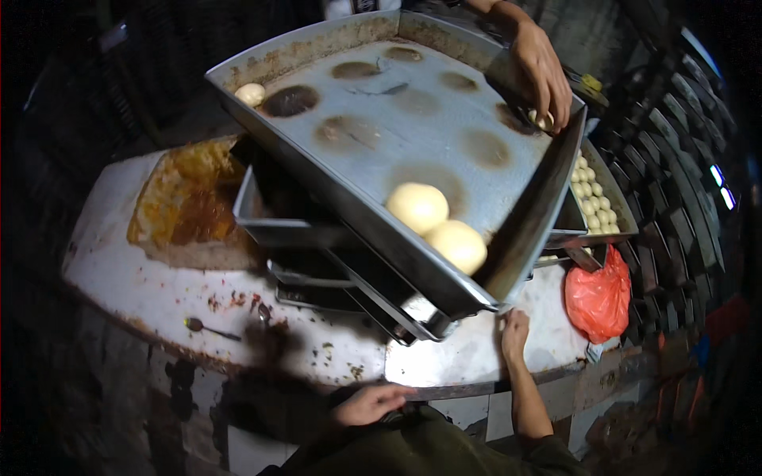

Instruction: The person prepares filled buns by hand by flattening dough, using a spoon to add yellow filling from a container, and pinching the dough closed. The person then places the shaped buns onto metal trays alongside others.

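The tilted metal tray (444, 103) rests on a stack of trays (333, 278), its long axis running from the far left down to its near corner. The right hand (514, 332) sits at that corner, fingers curled on the rim. The left hand (367, 403) lies loosely open, well nearer the body. Two dough balls (438, 224) lie against the tray's low wall.
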A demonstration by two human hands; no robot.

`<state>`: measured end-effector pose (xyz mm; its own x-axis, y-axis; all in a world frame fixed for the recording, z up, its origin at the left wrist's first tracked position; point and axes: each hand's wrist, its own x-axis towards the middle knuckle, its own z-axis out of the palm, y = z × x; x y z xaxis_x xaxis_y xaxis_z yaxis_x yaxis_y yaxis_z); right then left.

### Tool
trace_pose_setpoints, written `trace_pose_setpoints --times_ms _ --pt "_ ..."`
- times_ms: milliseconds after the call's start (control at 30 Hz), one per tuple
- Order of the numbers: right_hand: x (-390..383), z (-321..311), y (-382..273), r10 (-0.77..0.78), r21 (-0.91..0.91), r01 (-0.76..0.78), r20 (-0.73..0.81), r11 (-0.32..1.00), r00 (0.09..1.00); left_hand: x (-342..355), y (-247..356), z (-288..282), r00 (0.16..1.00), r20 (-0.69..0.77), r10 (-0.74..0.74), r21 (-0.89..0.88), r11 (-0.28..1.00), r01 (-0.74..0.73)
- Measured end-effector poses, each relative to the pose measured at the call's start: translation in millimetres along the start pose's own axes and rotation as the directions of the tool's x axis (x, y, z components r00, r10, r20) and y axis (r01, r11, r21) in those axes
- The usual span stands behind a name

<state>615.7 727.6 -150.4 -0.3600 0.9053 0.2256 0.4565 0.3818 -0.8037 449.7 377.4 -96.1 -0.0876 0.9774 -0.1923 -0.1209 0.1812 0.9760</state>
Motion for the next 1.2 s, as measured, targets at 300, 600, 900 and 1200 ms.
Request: trace_pose_setpoints --times_ms 300,600,900,1200 --pt "-51.7 -121.6 -172.5 0.252 0.086 -0.384 0.620 0.919 0.743 -38.3 25.7 -105.6 0.948 0.260 0.183 0.048 0.978 -0.202" --pt "104.5 -117.0 -506.5 -0.618 -0.267 0.657 0.223 0.705 0.754 -35.6 38.6 -95.6 0.912 0.350 0.212 -0.051 0.977 -0.207" --pt "129.7 -47.2 -480.8 -0.656 -0.018 0.815 0.582 0.579 0.480 -58.2 64.8 -55.1 0.987 -0.015 0.163 -0.079 0.983 -0.163" --pt "112.6 -23.4 -453.6 -0.575 0.363 0.799 0.818 0.480 -0.026 46.2 245.9 13.8 -0.051 -0.402 0.914 0.877 0.368 -0.308"
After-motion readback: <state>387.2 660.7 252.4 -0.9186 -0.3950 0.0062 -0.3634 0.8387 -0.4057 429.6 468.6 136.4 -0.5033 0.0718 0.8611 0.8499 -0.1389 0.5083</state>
